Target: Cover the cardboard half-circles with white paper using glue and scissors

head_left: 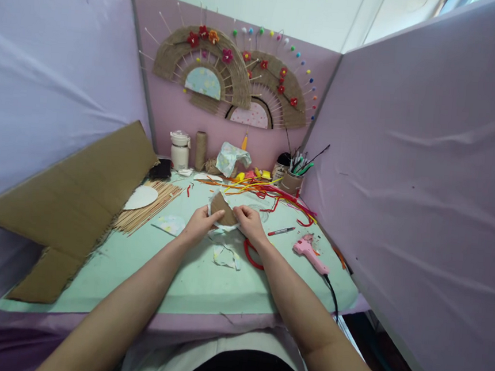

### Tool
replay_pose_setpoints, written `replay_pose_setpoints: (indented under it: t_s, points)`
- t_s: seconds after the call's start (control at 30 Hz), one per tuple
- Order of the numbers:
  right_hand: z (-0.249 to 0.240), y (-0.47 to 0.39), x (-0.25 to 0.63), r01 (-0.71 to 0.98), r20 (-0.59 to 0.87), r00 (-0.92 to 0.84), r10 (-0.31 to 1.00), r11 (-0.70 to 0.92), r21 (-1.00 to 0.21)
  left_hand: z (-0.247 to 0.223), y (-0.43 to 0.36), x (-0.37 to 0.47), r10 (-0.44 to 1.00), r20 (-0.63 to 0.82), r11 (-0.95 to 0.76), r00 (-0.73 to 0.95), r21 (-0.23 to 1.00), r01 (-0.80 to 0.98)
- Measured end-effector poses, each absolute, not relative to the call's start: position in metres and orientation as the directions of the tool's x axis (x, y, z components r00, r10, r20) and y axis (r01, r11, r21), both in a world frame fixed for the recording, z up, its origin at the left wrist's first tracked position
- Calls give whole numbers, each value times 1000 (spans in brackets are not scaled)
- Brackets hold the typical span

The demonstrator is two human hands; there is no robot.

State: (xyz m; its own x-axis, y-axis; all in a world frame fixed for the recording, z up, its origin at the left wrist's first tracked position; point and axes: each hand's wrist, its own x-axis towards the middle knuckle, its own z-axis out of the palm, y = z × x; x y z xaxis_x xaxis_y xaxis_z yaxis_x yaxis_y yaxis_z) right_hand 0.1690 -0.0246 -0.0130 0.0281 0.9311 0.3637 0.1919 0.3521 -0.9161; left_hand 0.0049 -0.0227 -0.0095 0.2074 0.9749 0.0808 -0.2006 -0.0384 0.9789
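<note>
Between my two hands is a small brown cardboard piece [223,211] with a pale patterned edge, raised above the green table cover. My left hand [201,221] pinches its left side, the thumb lying on the brown face. At its right edge, my right hand [249,220] is closed with the fingers curled; the fingertips are partly hidden. Patterned scraps [226,257] lie on the table below the hands. Red scissor handles [252,255] show beside my right wrist, partly covered by the arm.
A pink glue gun [311,254] with a black cord and a red pen [281,231] lie right. Thin sticks [141,214], a white oval [141,197] and large cardboard [73,193] are left. Colored strips [268,193], a jar [180,152] and a tool pot [291,182] stand or lie behind.
</note>
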Motion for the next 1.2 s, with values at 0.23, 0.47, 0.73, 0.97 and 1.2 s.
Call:
replay_pose_setpoints:
  t_s: [0.23, 0.47, 0.73, 0.97, 1.2]
  points:
    - [-14, -32, 163, 337, 504, 4, 864, 474, -814, 3, -33, 10, 973, 31, 57, 230, 929, -366]
    - [-19, -43, 149, 481, 607, -50, 793, 552, -681, 8, -39, 17, 980, 21, 64, 196, 906, -419]
    - [-16, -49, 145, 464, 547, -108, 830, 529, -711, 4, -32, 15, 998, 31, -6, 57, 917, -398]
    - [-17, -47, 145, 369, 476, -96, 874, 475, -799, 9, -32, 14, 998, 35, 2, 55, 832, -555]
    - [-19, -48, 143, 367, 479, -88, 873, 476, -799, 4, -33, 15, 997, 59, -34, 49, 913, -407]
